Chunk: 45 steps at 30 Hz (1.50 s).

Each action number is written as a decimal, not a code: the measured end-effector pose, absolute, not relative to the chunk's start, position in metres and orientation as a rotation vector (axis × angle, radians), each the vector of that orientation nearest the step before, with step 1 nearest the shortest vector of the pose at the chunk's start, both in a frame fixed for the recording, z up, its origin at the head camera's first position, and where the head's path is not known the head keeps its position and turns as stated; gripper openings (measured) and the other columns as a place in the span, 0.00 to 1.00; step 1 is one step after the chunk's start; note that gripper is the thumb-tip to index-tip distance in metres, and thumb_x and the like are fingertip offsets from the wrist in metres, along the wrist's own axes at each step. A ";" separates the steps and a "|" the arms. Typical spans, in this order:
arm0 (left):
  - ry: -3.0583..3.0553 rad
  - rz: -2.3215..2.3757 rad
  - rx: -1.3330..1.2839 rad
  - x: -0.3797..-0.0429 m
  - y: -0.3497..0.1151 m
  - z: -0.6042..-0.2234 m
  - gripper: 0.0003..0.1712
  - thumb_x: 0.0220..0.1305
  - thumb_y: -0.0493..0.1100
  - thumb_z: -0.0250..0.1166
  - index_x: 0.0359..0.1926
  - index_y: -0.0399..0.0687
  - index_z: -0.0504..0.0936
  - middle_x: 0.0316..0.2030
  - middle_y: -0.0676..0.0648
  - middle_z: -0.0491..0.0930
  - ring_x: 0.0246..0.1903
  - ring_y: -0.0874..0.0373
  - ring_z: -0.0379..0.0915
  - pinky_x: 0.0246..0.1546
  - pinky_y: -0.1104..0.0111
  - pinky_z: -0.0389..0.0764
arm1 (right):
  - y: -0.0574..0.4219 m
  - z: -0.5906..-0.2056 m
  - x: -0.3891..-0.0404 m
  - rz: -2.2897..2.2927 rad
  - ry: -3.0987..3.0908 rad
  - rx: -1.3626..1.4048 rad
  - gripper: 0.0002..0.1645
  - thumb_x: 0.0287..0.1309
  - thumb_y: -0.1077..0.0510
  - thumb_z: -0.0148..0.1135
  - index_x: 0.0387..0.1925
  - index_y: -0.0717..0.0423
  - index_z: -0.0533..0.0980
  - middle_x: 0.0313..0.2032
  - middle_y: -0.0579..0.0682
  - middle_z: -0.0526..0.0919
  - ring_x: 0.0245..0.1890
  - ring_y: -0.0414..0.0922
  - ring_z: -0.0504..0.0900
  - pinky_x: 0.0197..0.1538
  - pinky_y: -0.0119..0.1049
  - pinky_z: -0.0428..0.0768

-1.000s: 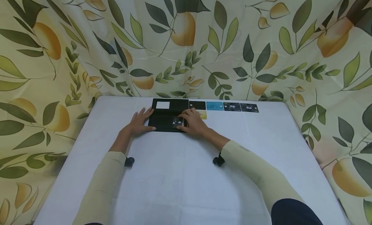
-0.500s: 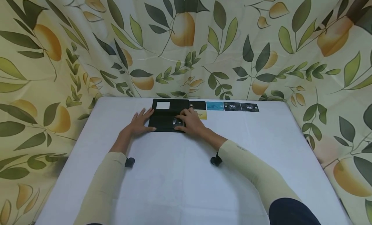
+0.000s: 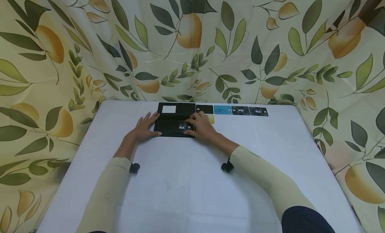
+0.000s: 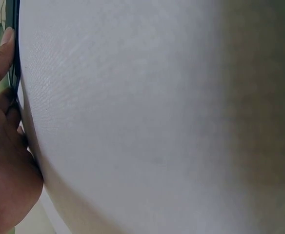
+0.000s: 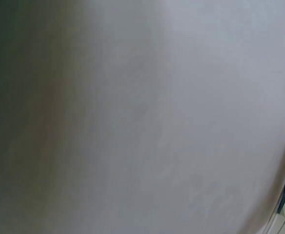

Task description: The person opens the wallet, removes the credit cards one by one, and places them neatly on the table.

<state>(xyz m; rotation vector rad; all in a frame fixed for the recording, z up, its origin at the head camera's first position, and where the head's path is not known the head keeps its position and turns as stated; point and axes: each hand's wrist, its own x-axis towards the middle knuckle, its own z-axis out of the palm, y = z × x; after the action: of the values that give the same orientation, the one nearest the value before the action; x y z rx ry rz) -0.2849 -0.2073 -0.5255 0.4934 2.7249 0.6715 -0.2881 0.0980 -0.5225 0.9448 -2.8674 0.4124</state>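
Head view on my monitor: a black wallet [image 3: 168,128] lies unfolded near the far edge of the white desk [image 3: 180,186], with a dark Vip card [image 3: 183,126] over its lower panel. I'd judge this card's handling as partway through: it is at the wallet, but the right hand [image 3: 205,128] has its fingers and thumb drawn in, pinching the right end. Whether any of it sits inside a pocket, I can't tell.

The left hand [image 3: 142,128] is spread wide, its thumb on the wallet's lower left edge, apparently steadying it.

The upper panel shows a white rectangle [image 3: 168,109]; from here I can't say whether it is a card or part of the wallet.

Outside the wallet I count five more: a black card [image 3: 205,108], a blue card [image 3: 222,110] and two dark cards [image 3: 249,111] in a row, plus a yellow card [image 3: 212,119] partly covered by the right hand. To my eye, those are untouched work.
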 end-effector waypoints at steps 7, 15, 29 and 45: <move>2.722 0.666 0.482 -0.287 -0.207 -0.527 0.55 0.55 0.64 0.64 0.75 0.57 0.42 0.74 0.53 0.35 0.71 0.51 0.22 0.67 0.52 0.26 | 0.110 -0.517 -0.287 0.429 -2.849 0.951 0.36 0.49 0.30 0.63 0.55 0.45 0.78 0.49 0.47 0.71 0.47 0.47 0.60 0.46 0.42 0.64; 2.727 0.679 0.512 -0.288 -0.208 -0.527 0.56 0.55 0.64 0.65 0.75 0.54 0.43 0.74 0.50 0.36 0.71 0.49 0.23 0.67 0.51 0.26 | 0.125 -0.518 -0.290 0.458 -2.828 0.956 0.37 0.46 0.28 0.63 0.53 0.43 0.79 0.47 0.45 0.72 0.45 0.45 0.61 0.46 0.42 0.62; 2.716 0.675 0.511 -0.291 -0.210 -0.531 0.57 0.55 0.66 0.64 0.75 0.57 0.41 0.74 0.52 0.35 0.71 0.51 0.21 0.67 0.52 0.25 | 0.152 -0.521 -0.293 0.537 -2.841 0.942 0.36 0.47 0.31 0.65 0.56 0.44 0.77 0.47 0.45 0.69 0.47 0.46 0.61 0.50 0.44 0.61; 2.720 0.686 0.501 -0.289 -0.209 -0.531 0.57 0.54 0.65 0.65 0.75 0.57 0.41 0.74 0.53 0.36 0.71 0.51 0.22 0.67 0.53 0.25 | 0.194 -0.525 -0.298 0.509 -2.877 0.803 0.35 0.53 0.34 0.62 0.60 0.42 0.73 0.53 0.49 0.69 0.52 0.51 0.61 0.57 0.51 0.59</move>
<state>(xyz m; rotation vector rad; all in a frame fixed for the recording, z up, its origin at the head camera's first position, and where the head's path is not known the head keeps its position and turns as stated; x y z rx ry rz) -0.2889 -0.2087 -0.5305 0.5012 2.7203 0.6864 -0.2981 0.1936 -0.5248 0.8031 -2.8769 0.5093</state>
